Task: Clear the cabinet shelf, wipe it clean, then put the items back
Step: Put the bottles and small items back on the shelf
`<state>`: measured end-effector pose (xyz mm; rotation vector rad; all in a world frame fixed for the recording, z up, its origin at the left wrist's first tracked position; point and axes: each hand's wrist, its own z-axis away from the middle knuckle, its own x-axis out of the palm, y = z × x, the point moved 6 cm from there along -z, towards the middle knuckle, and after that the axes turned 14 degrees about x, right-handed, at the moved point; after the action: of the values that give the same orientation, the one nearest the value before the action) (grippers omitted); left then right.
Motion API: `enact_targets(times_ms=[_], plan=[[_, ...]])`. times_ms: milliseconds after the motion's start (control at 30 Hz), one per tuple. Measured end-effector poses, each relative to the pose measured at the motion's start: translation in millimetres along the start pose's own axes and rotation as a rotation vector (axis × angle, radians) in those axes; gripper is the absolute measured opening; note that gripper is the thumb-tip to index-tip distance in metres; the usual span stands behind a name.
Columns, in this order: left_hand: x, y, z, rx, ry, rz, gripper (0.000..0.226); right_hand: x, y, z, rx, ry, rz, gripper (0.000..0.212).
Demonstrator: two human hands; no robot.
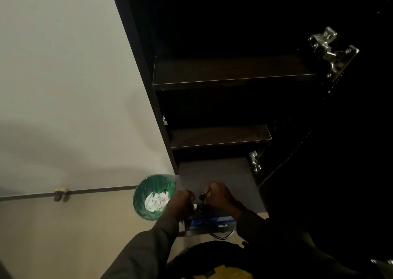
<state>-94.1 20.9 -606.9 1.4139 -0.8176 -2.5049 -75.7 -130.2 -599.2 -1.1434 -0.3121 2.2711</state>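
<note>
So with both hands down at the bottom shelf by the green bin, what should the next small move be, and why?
Probably lift the small dark item that the right hand pinches off the bottom shelf and set it aside. The left hand is curled beside it, and small items still sit between the hands, so clearing seems unfinished.

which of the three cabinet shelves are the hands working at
The bottom shelf; both hands sit at its front edge, while the middle shelf and top shelf are above them.

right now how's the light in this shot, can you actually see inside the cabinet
Head view: very dim; the cabinet interior is near black, only shelf edges and hinge glint. The wall is evenly lit and shadowed lower down. Both hands are murky; what they hold is unclear. Wide-angle lens tilts the lines.
</note>
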Motion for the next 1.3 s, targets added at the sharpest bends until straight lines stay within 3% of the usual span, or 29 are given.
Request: enact_targets(times_ms=[167,600,1033,1200,1300], plan=[[13,5,-7,0.074,-0.03,-0.02,0.035,19,6,-3,-0.056,-0.014,0.079,0.022],[27,-1,-15,0.09,0.03,-0.059,0.024,45,10,-7,-0.178,0.069,0.189,0.021],[17,-11,-13,0.114,0.08,0.005,0.026,40,1,-6,-0.12,0.119,0.118,0.018],[-4,-5,-11,0.201,0.112,0.067,0.021,30,3,0,-0.097,0.168,0.051,0.03],[-22,1,-8,0.244,0.13,0.146,0.024,18,-7,8,-0.154,0.17,-0.006,0.021]])
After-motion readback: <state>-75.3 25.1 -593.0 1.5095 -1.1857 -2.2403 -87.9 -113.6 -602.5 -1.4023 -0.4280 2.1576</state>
